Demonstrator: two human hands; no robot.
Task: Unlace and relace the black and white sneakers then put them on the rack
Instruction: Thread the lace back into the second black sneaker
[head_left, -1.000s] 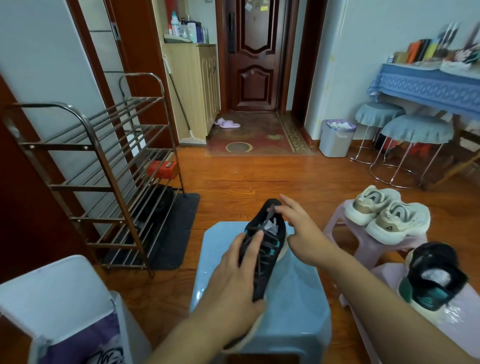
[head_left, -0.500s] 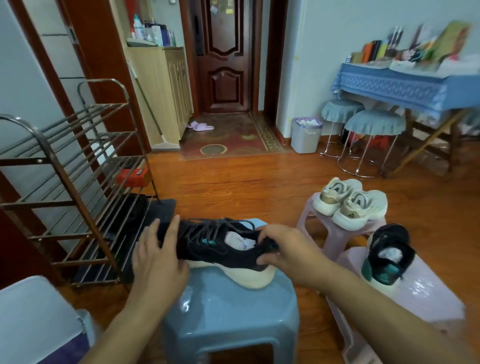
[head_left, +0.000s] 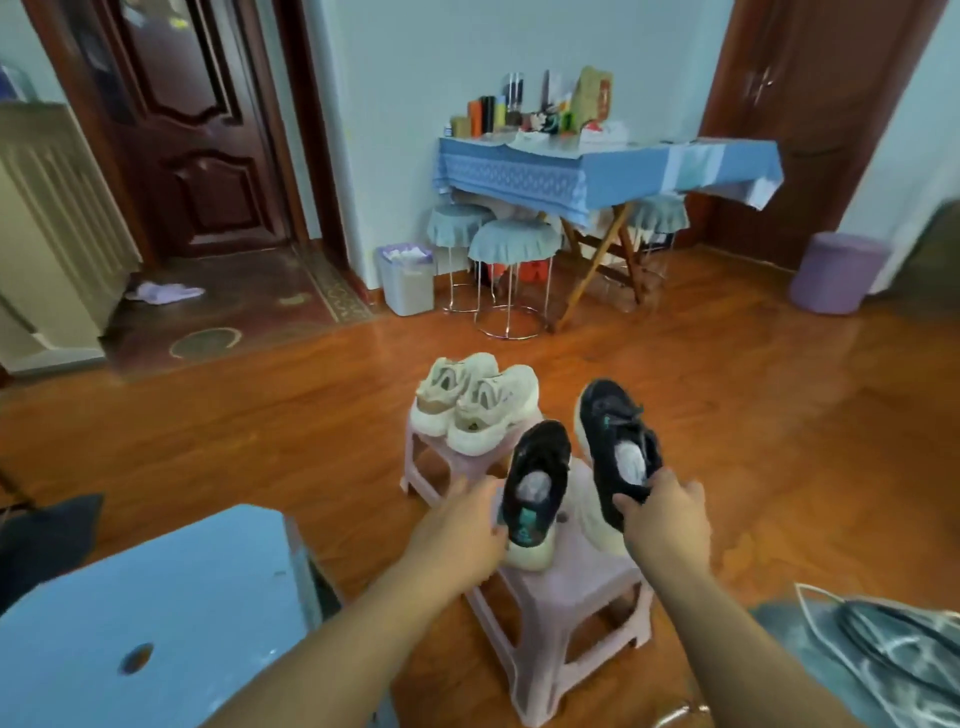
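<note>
Blue stool (head_left: 171, 613): I see it low at the left, well left of my left-hand fingers; its near edge is cut off by the frame.
Waste bin (head_left: 406, 278): far beyond my fingers by the wall, lined with a bag, with pale crumpled stuff inside; I cannot tell what it is.
Cream sneakers (head_left: 475, 405): a pair side by side on the far pink stool (head_left: 431, 467), just beyond my left fingers.
Left hand (head_left: 460, 530): my fingers curl round the heel of the left black sneaker (head_left: 537, 483); the fingertips are hidden behind the shoe.
Left black sneaker: it stands on the near pink stool (head_left: 566, 597), toe pointing away from me, white paper stuffed in its opening.
Right black sneaker (head_left: 618, 447): just right of the other, tilted with its toe raised, white paper inside; its pale sole faces the left shoe. Whether it touches the stool I cannot tell.
Right hand (head_left: 665, 519): my fingers clasp the heel of the right sneaker, thumb on the collar.
Laces: blurred; I cannot make out how they are threaded.
Desk (head_left: 597, 171): far beyond my fingers under a blue cloth, carrying bottles and boxes too blurred to name.
Purple tub (head_left: 836, 273): far right of my fingers, on the floor, contents not visible.
Rack: outside this view.
</note>
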